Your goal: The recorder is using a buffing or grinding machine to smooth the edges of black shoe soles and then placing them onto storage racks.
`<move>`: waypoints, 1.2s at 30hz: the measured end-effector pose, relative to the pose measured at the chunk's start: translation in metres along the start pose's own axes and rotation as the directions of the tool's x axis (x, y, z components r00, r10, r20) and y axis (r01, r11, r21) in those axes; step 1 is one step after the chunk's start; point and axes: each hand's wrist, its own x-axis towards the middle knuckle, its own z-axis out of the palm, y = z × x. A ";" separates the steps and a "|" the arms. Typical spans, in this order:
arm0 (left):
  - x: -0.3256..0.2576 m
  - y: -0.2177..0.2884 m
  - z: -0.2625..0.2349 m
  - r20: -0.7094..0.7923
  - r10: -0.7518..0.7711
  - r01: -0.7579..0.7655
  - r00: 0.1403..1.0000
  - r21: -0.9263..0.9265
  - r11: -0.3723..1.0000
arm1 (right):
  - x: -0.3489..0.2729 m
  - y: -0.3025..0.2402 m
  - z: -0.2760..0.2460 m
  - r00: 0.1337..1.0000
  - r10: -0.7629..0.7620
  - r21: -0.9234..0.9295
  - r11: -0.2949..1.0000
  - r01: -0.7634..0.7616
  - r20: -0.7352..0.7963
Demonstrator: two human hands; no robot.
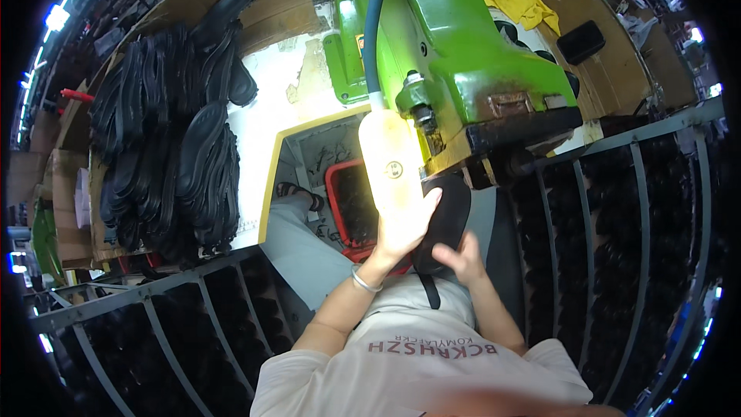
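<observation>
Head view, frame centre: left hand (405, 225) and right hand (461, 256) both closed on black shoe sole (445, 220), held just below green machine (463, 54) head beside glaring lamp (390, 158), fingers likely pinched if sole slips nearer.

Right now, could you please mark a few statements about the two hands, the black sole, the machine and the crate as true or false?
1. Both hands hold a black shoe sole. True: left hand, right hand.
2. The machine is blue. False: it is green.
3. Black soles are stacked on the person's left. True.
4. The crate below is yellow. False: it is red.
5. The left wrist is bare. False: it wears a bracelet.
</observation>
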 end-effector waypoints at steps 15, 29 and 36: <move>-0.004 0.006 -0.059 0.204 -0.266 0.335 0.942 -0.543 0.770 | 0.059 -0.072 -0.045 0.905 -0.380 -0.132 0.924 0.360 -0.193; -0.067 -0.027 -0.080 0.216 -0.435 0.476 0.874 -0.560 0.679 | 0.090 -0.064 0.025 0.985 -0.166 0.001 0.986 0.166 0.039; -0.083 -0.013 -0.005 0.391 -0.410 0.566 0.824 -0.544 0.620 | 0.085 -0.058 0.022 0.955 -0.291 -0.327 0.909 0.258 -0.055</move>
